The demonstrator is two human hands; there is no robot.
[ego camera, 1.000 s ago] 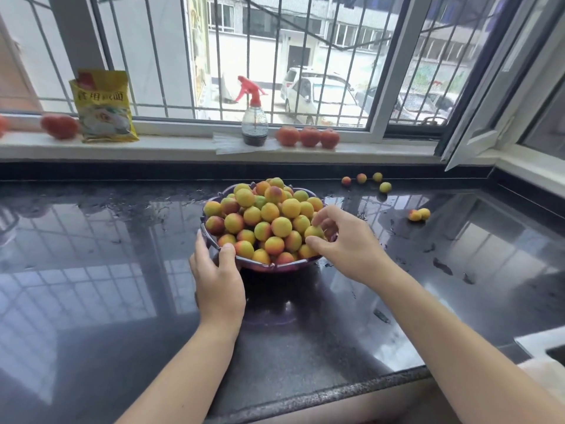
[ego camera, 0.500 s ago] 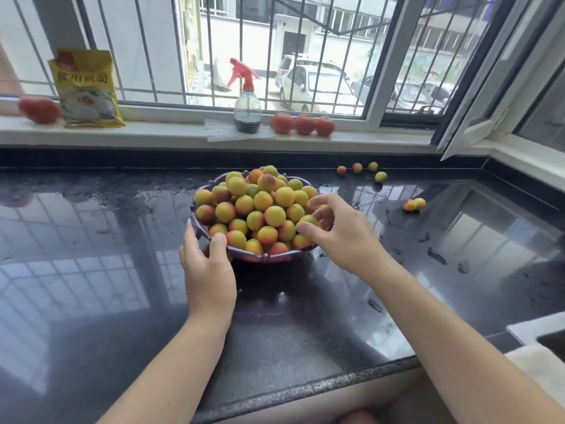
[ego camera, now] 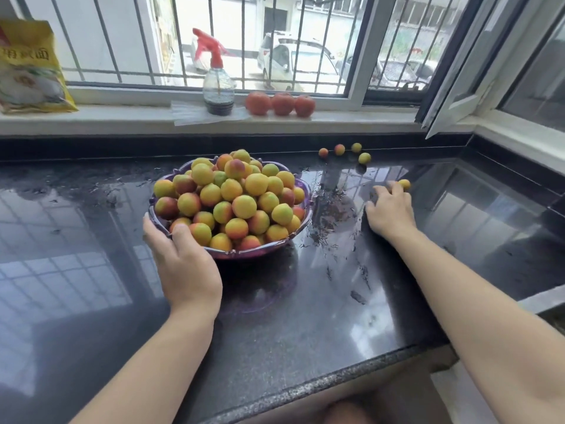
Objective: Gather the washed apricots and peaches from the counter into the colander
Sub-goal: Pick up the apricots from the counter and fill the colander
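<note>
A purple colander (ego camera: 307, 194) heaped with yellow-orange apricots (ego camera: 244, 206) stands on the wet black counter (ego camera: 305, 301). My left hand (ego camera: 186, 264) grips its near left rim, thumb hooked over the edge. My right hand (ego camera: 388, 212) lies palm down on the counter to the right of the colander, fingertips touching a loose yellow apricot (ego camera: 404, 184). Several more loose apricots (ego camera: 339, 149) lie by the counter's back wall. Three red peaches (ego camera: 282, 103) sit in a row on the window sill.
A spray bottle (ego camera: 218, 87) with a red trigger and a yellow bag (ego camera: 30, 68) stand on the sill (ego camera: 122, 114). An open window sash (ego camera: 452, 96) juts in at the right. A white sink edge (ego camera: 547, 298) shows at far right. Water drops cover the counter around the colander.
My right hand left the fruit pile in the colander and moved right across the counter to the loose apricots there. One of the two there is now hidden. The left hand stayed on the rim.
</note>
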